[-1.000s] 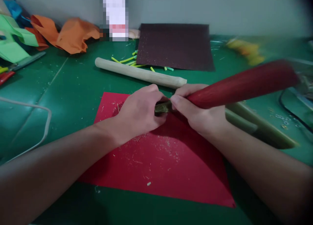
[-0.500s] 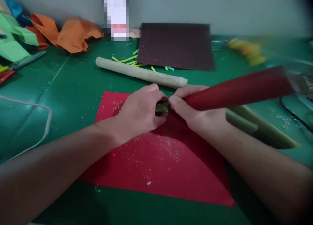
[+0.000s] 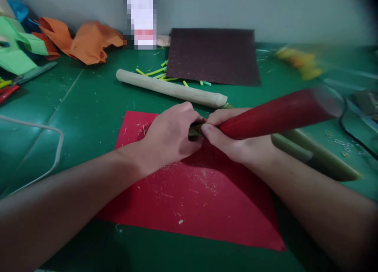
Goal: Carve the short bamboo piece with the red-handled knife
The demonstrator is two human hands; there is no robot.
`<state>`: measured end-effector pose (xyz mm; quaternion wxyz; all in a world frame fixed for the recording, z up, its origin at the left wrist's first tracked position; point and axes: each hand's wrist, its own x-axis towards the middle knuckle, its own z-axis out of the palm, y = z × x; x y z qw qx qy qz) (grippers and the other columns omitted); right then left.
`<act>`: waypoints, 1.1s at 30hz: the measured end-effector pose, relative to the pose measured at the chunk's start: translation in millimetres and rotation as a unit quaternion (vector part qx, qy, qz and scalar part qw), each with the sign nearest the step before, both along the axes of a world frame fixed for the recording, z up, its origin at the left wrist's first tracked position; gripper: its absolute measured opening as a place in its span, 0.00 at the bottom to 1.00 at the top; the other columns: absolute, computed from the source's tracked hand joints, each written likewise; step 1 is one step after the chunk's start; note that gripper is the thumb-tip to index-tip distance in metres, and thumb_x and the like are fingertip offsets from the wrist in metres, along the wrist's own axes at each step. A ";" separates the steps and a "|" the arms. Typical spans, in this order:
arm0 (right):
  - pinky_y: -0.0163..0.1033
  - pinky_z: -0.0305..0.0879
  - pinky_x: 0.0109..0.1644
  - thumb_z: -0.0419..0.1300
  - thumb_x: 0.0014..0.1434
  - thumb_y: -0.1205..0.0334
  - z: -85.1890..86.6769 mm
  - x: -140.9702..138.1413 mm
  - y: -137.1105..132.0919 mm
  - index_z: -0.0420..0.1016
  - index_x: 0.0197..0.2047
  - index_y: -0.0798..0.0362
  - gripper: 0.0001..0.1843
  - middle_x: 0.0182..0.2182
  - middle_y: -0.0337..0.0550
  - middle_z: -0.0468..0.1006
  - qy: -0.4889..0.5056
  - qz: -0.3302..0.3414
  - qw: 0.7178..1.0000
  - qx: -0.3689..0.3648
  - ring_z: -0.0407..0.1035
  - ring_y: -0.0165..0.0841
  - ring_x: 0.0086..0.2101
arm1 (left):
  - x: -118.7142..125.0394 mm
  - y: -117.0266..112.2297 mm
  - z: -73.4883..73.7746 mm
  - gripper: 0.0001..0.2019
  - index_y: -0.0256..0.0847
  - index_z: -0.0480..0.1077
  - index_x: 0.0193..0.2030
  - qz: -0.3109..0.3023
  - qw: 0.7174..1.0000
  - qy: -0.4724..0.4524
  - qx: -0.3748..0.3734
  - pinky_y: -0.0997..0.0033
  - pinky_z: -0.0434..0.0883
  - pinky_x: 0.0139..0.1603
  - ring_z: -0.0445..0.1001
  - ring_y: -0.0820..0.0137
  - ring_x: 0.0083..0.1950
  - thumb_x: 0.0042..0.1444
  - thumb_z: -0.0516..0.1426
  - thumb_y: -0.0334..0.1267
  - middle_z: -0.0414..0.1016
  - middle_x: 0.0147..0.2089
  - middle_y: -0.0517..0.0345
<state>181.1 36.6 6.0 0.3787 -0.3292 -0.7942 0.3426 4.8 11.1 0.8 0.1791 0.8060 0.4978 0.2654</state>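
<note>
Dark red roll (image 3: 277,113) over a bright red sheet (image 3: 195,197); green surface (image 3: 88,102); pale wooden rod (image 3: 171,89); maroon speckled sheet (image 3: 212,55); orange cloth (image 3: 88,41) at ten o'clock.

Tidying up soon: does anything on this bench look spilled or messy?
Yes. Pale shavings litter the red sheet by the left hand and right hand, which grip a green stick and red roll. Cut straw bits lie scattered beside the dark sheet.

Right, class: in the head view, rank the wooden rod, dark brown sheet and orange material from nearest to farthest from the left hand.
1. Wooden rod, just behind the left hand.
2. Dark brown sheet, back by the wall.
3. Orange material, far back left.
</note>
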 end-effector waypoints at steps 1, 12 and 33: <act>0.40 0.66 0.28 0.65 0.57 0.62 -1.4 -0.5 0.6 0.68 0.23 0.47 0.13 0.21 0.35 0.71 0.010 -0.019 1.000 0.003 0.64 0.30 0.22 | -0.1 -0.3 -0.5 0.06 0.40 0.67 0.30 0.002 1.000 0.003 0.000 0.66 0.56 0.28 0.64 0.70 0.32 0.53 0.60 0.37 0.68 0.33 0.57; 0.38 0.60 0.25 0.62 0.57 0.65 3.1 0.8 1.4 0.67 0.20 0.48 0.15 0.18 0.34 0.66 0.017 -0.008 1.000 -0.014 0.59 0.28 0.20 | 2.0 0.0 0.3 0.04 0.41 0.68 0.31 0.006 1.000 0.001 -0.003 0.66 0.56 0.27 0.64 0.69 0.32 0.53 0.60 0.36 0.67 0.33 0.57; 0.37 0.64 0.28 0.61 0.57 0.68 6.3 0.8 -1.2 0.67 0.22 0.49 0.14 0.18 0.33 0.67 -0.014 0.014 1.000 -0.023 0.60 0.26 0.20 | 1.7 0.2 -1.7 0.05 0.40 0.68 0.30 0.003 1.000 -0.009 0.005 0.66 0.55 0.27 0.63 0.70 0.32 0.54 0.59 0.36 0.66 0.32 0.58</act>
